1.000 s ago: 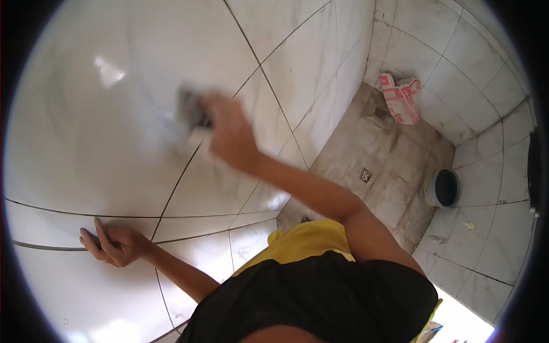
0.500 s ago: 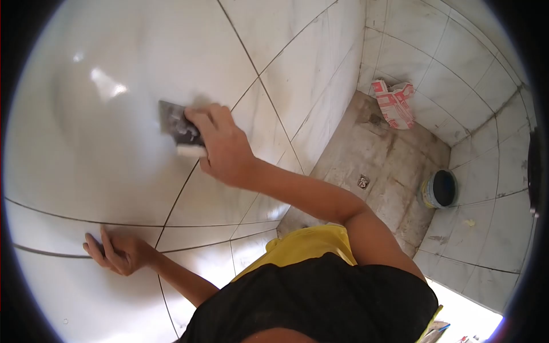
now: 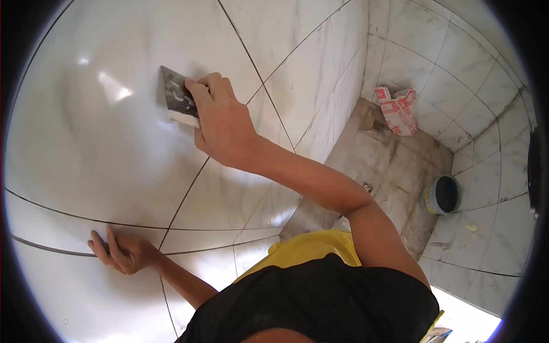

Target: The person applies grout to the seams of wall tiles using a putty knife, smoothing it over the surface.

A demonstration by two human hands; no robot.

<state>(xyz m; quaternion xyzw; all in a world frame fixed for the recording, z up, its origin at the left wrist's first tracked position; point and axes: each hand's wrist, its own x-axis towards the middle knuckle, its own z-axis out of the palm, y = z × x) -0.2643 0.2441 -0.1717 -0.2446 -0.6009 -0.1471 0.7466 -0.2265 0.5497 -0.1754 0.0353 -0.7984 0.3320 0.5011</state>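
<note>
My right hand [image 3: 224,123] is closed round a flat metal scraper [image 3: 178,94] with smears of pale paste on its face and a thick white strip along its lower edge. The blade is at the glossy white wall tiles [image 3: 126,148], to the left of a dark joint. Lower left, my left hand [image 3: 126,250] is by the wall near two dark joint lines, its fingers apart and partly curled, holding nothing.
A crumpled red-and-white bag [image 3: 397,111] lies on the dirty floor [image 3: 372,154] against the far wall. A bucket [image 3: 443,194] with a dark inside stands by the right wall. A bright opening is at the lower right.
My right hand has moved up the wall with the scraper. My left hand has barely shifted. The view has moved slightly.
</note>
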